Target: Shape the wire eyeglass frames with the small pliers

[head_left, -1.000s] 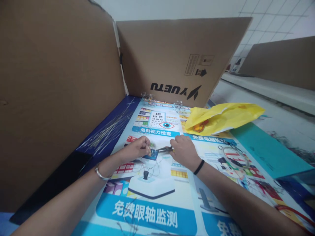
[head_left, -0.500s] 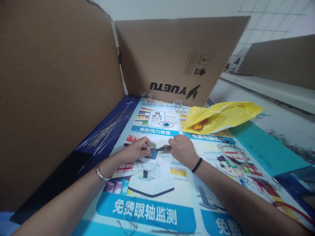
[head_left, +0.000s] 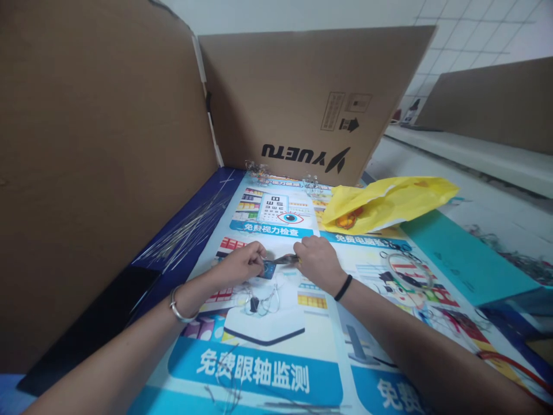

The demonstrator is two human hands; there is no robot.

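Observation:
My right hand is closed around the handles of dark pliers, whose narrow jaws point left. The jaw tips meet the fingertips of my left hand, which are pinched together. What they hold is too small to make out. Below the tips appears a small dark blue rectangle; whether it is printed on the sheet or lies on it, I cannot tell. Just nearer to me are loops of thin wire beside a small black piece. All of this is over a printed poster sheet.
Straight thin wires lie in a bundle on the left. Tall cardboard panels stand at the left and back. A yellow bag with something orange inside lies back right. A wire coil and tangled wires lie around.
Both hands keep the same hold, with the pliers' tips still at the left fingertips. The whole view has shifted very slightly.

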